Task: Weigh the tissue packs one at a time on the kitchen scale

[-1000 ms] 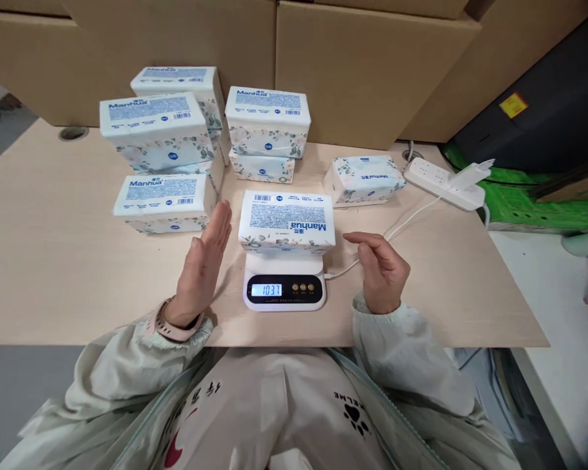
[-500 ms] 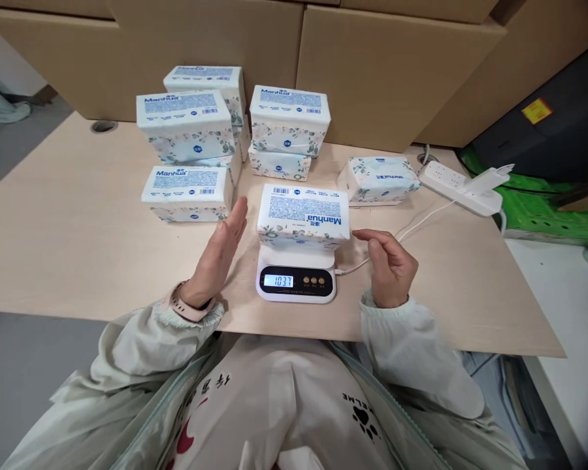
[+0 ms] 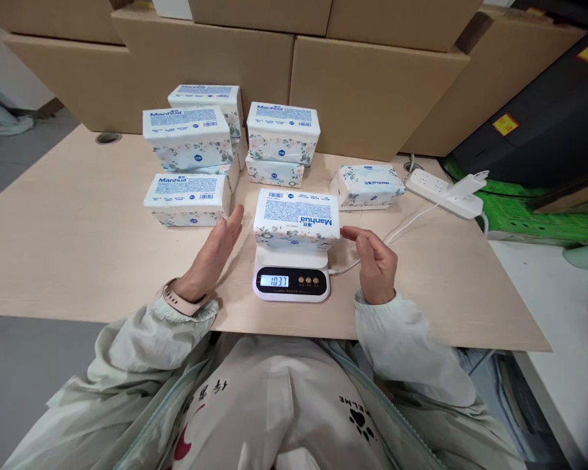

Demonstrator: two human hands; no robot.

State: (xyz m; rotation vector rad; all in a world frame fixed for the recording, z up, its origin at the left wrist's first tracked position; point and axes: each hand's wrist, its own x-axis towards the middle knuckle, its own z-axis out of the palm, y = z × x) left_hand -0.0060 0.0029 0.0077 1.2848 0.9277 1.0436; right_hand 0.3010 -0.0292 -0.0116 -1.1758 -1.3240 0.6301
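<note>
A pack of tissues point(image 3: 296, 219) with blue Manhua print lies on a white kitchen scale point(image 3: 291, 284), whose lit display reads 103.7. To the left of this pack, my left hand point(image 3: 210, 254) is held on edge with straight fingers, apart from it and holding nothing. At the pack's right side is my right hand point(image 3: 375, 264), index finger stretched towards the pack's edge and the other fingers loosely curled. That fingertip is at or very close to the wrapper; contact cannot be told. Nothing shows in my right hand.
Several more tissue packs point(image 3: 189, 140) are stacked behind at the left and centre. A single pack point(image 3: 367, 186) lies back right, near a white power strip point(image 3: 443, 192). A white cable point(image 3: 406, 225) runs to the scale. Cardboard boxes point(image 3: 372, 94) line the back of the table point(image 3: 78, 241).
The camera view has shifted slightly. My right hand has come a little closer to the pack on the scale. My left hand stays flat beside it, and the display reading is the same.
</note>
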